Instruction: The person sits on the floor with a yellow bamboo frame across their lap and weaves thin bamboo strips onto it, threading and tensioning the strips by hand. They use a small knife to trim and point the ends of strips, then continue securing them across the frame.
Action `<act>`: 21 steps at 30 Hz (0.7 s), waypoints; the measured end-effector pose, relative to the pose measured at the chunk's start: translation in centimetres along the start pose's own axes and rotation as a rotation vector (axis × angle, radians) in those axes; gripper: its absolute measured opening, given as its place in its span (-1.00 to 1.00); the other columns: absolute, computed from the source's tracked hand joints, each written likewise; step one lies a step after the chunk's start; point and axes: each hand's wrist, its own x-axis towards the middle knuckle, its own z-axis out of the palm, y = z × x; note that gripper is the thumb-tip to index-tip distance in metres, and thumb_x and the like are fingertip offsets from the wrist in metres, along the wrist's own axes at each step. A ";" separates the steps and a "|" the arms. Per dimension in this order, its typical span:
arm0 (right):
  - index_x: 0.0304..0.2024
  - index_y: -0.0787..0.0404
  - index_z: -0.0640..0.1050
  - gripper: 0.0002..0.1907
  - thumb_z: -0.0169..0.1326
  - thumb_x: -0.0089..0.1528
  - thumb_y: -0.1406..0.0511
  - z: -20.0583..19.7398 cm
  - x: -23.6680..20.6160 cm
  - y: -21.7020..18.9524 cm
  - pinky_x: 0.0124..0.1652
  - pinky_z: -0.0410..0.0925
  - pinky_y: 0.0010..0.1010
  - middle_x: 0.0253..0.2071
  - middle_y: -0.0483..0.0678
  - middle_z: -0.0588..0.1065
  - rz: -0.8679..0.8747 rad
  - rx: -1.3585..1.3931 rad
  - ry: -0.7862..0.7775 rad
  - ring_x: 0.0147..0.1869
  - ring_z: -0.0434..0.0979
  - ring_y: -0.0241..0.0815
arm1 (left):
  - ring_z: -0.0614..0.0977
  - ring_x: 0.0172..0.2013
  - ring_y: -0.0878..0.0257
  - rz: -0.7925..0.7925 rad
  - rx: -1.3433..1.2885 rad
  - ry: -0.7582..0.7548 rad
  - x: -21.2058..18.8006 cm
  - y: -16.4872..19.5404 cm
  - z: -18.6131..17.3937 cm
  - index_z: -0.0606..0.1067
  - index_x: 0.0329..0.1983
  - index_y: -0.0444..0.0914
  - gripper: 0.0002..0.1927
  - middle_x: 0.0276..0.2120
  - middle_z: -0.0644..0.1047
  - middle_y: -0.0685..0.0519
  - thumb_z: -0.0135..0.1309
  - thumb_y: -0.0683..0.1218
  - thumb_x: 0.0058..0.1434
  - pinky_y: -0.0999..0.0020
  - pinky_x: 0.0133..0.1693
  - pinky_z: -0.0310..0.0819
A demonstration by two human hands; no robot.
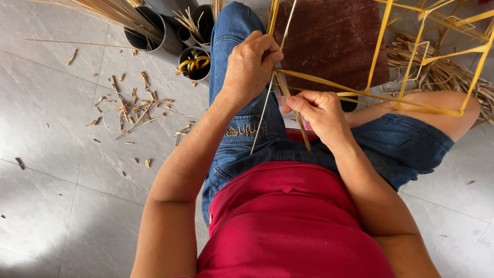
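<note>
- Right now my left hand [250, 64] is curled shut, thumb and forefinger pinching a thin pale strip [267, 105] where it meets the corner of the yellow frame [411, 62].
- Across from it, my right hand [321, 110] is also closed, fingertips pressed together around the same junction, with a darker flat sliver [301, 131] running down out from under them toward my lap.
- Both hands sit close together over my denim shorts [242, 139], almost touching, with the frame's lower bar passing between them and on to my right.
- Judging by its look, the pale strip is light and springy: it holds a long straight line from my fingers down past my thigh, so I'd call it stiff along its length yet bendable when wrapped, and likely to kink or split if folded sharply.
- It seems smooth enough to slide, so I think the best hold is close to the joint, pinched flat between thumb pad and finger.
- Lightly built of slim bars, the frame probably flexes; I'd hold it near a corner, not mid-bar.
- Farther out, a dark brown board [332, 38] lies beyond my knees, grey tubes [164, 31] hold bundled reeds at my left, and cut scraps [131, 105] litter the tiled floor [46, 128].
</note>
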 end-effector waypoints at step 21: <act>-0.05 0.39 0.63 -0.58 -0.03 0.47 0.14 -1.6 3.9 -1.2 -0.48 0.22 -0.62 -0.54 -0.21 0.45 -0.138 0.537 -0.007 -0.52 0.32 -0.47 | 0.72 -0.39 0.18 -0.006 -0.105 -0.247 0.7 -0.2 -1.8 0.43 -0.29 -0.27 -0.77 -0.46 0.61 0.02 0.29 -0.17 0.16 0.29 -0.32 0.60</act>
